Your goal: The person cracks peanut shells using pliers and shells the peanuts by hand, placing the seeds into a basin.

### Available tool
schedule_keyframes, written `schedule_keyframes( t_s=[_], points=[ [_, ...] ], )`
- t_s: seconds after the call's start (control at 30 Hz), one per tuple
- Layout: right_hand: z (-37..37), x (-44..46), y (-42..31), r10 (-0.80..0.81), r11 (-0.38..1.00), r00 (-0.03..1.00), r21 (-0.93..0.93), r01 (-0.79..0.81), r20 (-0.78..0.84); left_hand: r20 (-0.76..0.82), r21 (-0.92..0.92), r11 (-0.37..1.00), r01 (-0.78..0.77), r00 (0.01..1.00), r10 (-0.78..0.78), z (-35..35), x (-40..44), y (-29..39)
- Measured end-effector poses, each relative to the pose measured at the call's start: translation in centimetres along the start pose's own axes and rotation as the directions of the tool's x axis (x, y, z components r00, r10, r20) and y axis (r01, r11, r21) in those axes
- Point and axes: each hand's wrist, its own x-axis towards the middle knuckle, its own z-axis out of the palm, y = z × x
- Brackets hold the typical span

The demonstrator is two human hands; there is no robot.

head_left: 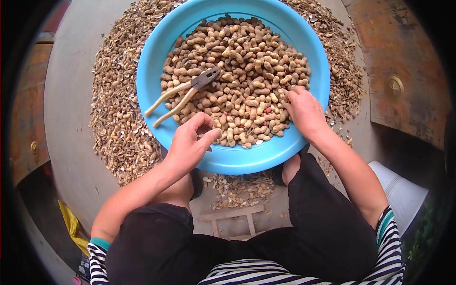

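A wide blue basin [237, 165] holds a heap of unshelled peanuts [247, 71], with a few red kernels among them. Pliers with pale handles [183, 97] lie on the left of the heap, jaws pointing up and right, handles over the rim. My left hand [194, 140] is above the basin's lower left rim, thumb and forefinger curled toward each other; whatever may be between them is too small to make out. At the right side of the heap, my right hand [303, 110] touches the peanuts with bent fingers, their tips partly hidden.
Broken shells [118, 109] are piled on the grey floor around the basin, and some [237, 190] lie between my feet. A wooden frame [232, 216] is below. Wooden panels flank both sides. A whitish container [403, 192] stands right; a yellow bag [71, 223] lies left.
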Motion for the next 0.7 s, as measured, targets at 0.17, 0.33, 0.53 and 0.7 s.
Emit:
schedule_keyframes(
  t_s=[0.17, 0.33, 0.53, 0.7],
  points=[
    [-2.9, 1.2, -2.6, 0.107, 0.279, 0.834, 0.789, -0.547, 0.541, -0.092, 0.256, 0.927, -0.275, 0.948, 0.306, 0.6, 0.5, 0.4],
    [-2.4, 0.1, -6.3, -0.207, -0.374, 0.766, 0.675, -0.637, 0.609, 0.01, 0.172, 0.954, -0.244, 0.969, 0.246, 1.4, 0.5, 1.6],
    [-1.8, -0.3, -8.0, -0.23, -0.414, 0.756, 0.641, -0.646, 0.613, 0.071, -0.177, 0.982, -0.069, 0.994, 0.082, 1.3, 0.5, 1.1],
    [-2.3, -0.2, -8.6, -0.283, -0.526, 0.686, 0.489, -0.695, 0.67, 0.073, -0.303, 0.953, -0.029, 0.996, 0.054, 0.5, 0.7, 0.1]
  ],
)
